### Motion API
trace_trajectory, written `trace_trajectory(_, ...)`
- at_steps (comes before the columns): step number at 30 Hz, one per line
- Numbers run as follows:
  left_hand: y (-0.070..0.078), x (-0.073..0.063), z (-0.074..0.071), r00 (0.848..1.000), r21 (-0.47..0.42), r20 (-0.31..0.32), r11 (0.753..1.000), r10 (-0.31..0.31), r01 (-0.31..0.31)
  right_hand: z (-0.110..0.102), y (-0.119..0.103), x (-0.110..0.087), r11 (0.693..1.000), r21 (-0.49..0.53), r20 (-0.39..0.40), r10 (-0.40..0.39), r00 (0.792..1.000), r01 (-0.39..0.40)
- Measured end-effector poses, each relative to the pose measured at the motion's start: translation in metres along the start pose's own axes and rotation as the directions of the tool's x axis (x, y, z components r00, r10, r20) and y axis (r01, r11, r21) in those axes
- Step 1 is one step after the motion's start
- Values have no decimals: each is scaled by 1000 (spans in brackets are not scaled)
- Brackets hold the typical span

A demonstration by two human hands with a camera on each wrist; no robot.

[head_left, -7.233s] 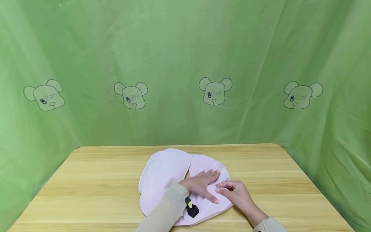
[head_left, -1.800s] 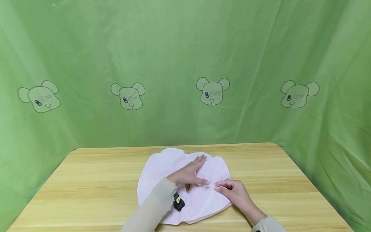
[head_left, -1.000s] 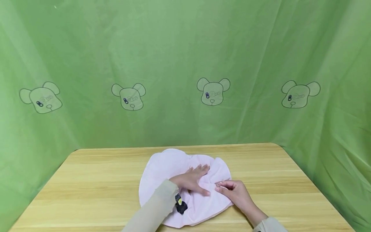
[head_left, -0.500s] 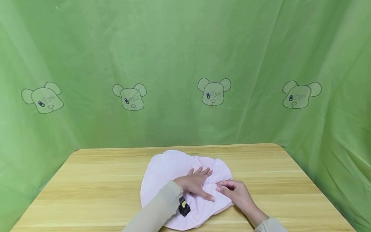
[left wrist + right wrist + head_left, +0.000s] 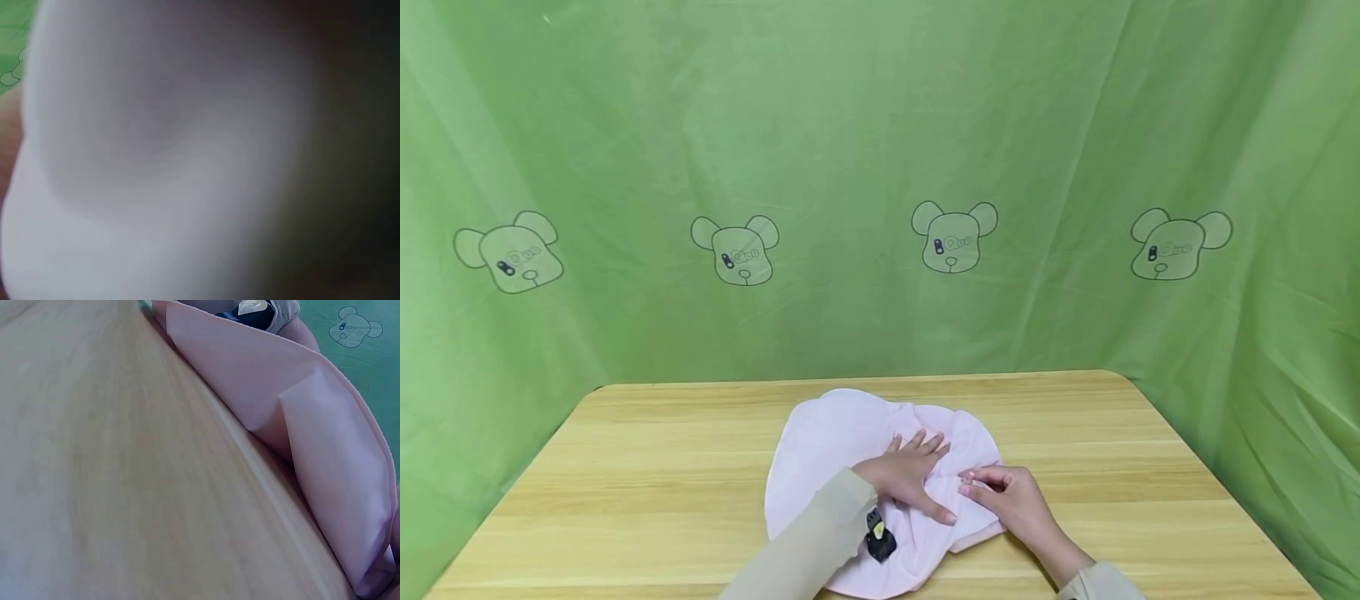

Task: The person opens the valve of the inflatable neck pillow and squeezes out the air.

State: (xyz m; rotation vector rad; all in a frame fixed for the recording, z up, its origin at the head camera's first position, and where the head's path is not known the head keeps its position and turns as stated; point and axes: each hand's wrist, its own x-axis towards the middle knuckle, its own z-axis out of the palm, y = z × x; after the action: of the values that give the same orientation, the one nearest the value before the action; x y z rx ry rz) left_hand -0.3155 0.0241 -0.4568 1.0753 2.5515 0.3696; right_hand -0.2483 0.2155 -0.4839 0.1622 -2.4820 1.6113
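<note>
A pale pink, soft cloth piece point(image 5: 820, 442) with rounded lobes lies on the wooden table; its exact kind cannot be told. My left hand point(image 5: 910, 482) rests on its middle with fingers spread straight, and creases run beneath the palm. At the cloth's right edge, my right hand point(image 5: 1013, 498) pinches the fabric between thumb and fingertips. From the right wrist, the near rim of the cloth point(image 5: 350, 469) bulges up off the table in folds. Blurred pale fabric point(image 5: 81, 250) fills most of the left wrist view, so the left fingers barely show there.
The wooden table point(image 5: 647, 475) has rounded far corners. A green curtain point(image 5: 850, 125) printed with bear heads hangs behind it and along both sides. A black wrist device point(image 5: 880, 542) sits at the left cuff.
Over the last two seconds my left hand has slid rightward and nearer, its fingers spreading. The cloth has bunched, and its central slit is now covered. My right hand has kept its pinch.
</note>
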Motion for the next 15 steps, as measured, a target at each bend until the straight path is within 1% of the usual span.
trace_trajectory(4,1,1,1,1000,16,-2,1000,-7,7,-1,-1,0,1000,-24,4,1,1000,-1)
trace_trajectory(11,0,2,3,1000,51,-1,999,-14,14,0,1,1,997,-75,21,-21,1000,23)
trace_trajectory(15,1,1,3,1000,62,-4,998,-18,18,0,2,2,996,-84,28,-22,999,24)
